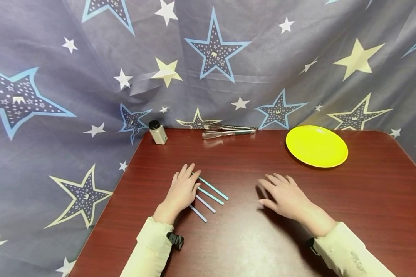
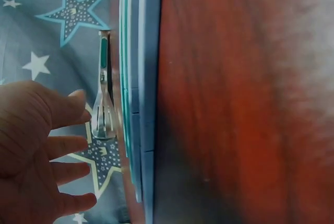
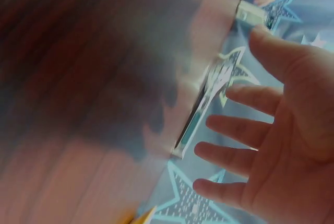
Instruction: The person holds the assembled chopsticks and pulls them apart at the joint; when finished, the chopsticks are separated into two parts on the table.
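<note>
Several slim pastel blue and green sticks (image 1: 213, 188) lie side by side, slightly fanned, on the dark red-brown table (image 1: 253, 242). My left hand (image 1: 181, 191) hovers over their far left ends and hides them. Its fingers are extended, and the left wrist view shows a gap between this hand (image 2: 36, 151) and the sticks (image 2: 150, 51). To the right of the sticks, my right hand (image 1: 285, 195) is held above the table, fingers spread and holding nothing. Its shadow falls on the wood below.
At the table's back edge lie metal tongs (image 1: 228, 132). A small dark-lidded jar (image 1: 158, 133) with pale contents stands at the back left. A yellow plate (image 1: 317, 147) sits at the back right. Behind the table hangs a grey star-patterned cloth (image 1: 256, 84).
</note>
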A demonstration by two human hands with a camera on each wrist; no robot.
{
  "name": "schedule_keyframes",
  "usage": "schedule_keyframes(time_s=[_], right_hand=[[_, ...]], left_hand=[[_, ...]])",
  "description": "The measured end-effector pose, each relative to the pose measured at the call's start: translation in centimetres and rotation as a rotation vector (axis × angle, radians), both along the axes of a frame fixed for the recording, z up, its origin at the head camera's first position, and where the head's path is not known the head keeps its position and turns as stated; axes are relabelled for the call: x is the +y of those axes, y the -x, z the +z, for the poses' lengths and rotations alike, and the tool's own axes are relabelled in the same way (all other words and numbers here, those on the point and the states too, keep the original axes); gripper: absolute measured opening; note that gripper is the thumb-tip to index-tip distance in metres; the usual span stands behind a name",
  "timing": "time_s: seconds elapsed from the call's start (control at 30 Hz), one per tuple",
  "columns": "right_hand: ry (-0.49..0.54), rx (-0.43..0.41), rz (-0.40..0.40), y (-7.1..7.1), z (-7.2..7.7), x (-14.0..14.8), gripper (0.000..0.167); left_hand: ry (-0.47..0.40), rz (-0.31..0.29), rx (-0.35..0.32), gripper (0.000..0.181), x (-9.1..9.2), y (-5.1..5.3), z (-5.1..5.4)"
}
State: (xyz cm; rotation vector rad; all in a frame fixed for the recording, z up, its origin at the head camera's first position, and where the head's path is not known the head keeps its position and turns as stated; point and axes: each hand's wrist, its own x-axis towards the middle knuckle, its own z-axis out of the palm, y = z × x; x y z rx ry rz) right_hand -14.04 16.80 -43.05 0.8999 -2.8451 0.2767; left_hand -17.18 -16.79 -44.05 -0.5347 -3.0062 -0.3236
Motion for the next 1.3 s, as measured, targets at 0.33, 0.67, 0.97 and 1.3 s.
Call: schedule_keyframes(time_s=[0.33,0.67,0.97,1.3], right_hand=[[0.080,-0.044,0.113,0.5,-0.5,-4.2,0.040],[0.154,-0.149,0.158,1.1,-0.7,-8.1,0.027],[0.126,-0.201,0.062,1.8,-1.1,-10.6,0.019],[0.119,-0.272,-0.035,2.3,-1.3,-11.6,0.021]], left_hand=[[0.020,-0.085,0.007,0.020,0.6,1.8,0.4],[0.083,-0.152,0.038,0.016,1.0,3.0,0.0],[0.169,-0.117,0.012,0.013,1.5,3.4,-0.1],[0.218,-0.101,0.041,0.014,2.2,3.6,-0.6]])
